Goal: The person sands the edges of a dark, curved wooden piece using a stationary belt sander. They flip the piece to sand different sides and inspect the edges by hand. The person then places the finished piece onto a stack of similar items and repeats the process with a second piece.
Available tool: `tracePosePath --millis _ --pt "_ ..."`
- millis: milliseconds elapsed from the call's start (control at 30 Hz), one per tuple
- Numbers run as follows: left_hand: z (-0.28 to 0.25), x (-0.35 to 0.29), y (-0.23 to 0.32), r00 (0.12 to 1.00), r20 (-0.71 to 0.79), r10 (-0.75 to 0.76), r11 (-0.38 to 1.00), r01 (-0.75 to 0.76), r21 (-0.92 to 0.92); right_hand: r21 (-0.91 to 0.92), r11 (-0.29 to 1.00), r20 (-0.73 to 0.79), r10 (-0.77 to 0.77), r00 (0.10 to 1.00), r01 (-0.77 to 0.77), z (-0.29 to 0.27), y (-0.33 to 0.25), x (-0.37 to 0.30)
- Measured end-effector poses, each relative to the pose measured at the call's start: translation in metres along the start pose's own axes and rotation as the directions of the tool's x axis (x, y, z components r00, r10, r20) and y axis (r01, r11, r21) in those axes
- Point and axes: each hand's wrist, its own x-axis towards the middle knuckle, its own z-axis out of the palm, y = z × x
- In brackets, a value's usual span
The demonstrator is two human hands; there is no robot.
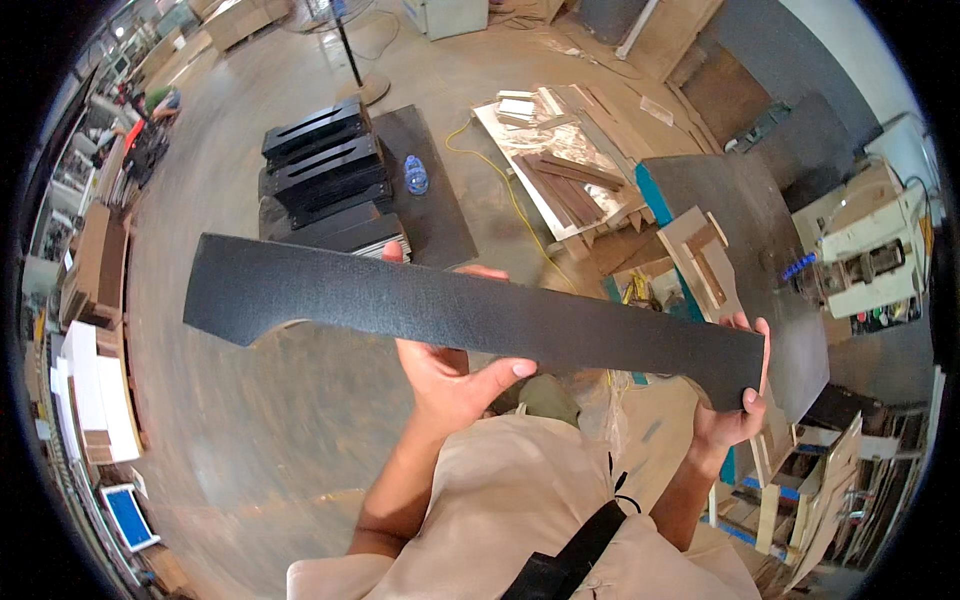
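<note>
From my station I see stacked black panels [335, 180] beyond my left grip [443, 388], to its left. That grip is clamped on the dark board [478, 312] near its middle. Farther out, between both grips, lie brown wood strips [553, 190]. My right grip [730, 423] is clamped on the board's right end.

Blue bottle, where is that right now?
In the head view, slightly left of centre and above the long black board in the picture, the blue bottle is on the dark sheet, just right of the black panels.
</note>
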Motion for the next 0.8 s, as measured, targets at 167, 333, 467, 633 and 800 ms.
tracePosePath --millis 167,333,467,633,800 --pt "-0.044 0.021 0.004 0.998 -0.044 -0.036 0.999 0.037 0.023 0.046 0.994 0.142 0.089 0.986 -0.096 0.04 0.038 0.026" --pt "-0.09 0.052 -0.002 0.991 -0.12 -0.064 0.992 0.077 0.1 0.071 0.966 0.248 0.225 0.942 -0.249 0.086 0.092 0.065" --pt "-0.122 0.093 -0.011 0.973 -0.216 -0.083 0.988 0.108 0.108 0.068 0.92 0.209 0.366 0.907 -0.387 0.129 0.136 0.107" --pt "-0.14 0.159 -0.019 0.913 -0.406 -0.048 0.944 0.175 0.281 0.047 0.899 0.238 0.413 0.879 -0.435 0.186 0.173 0.173" --pt "-0.151 0.233 -0.032 0.844 -0.532 0.074 0.94 0.12 0.32 -0.015 0.966 0.419 0.242 0.875 -0.26 0.239 0.218 0.238"
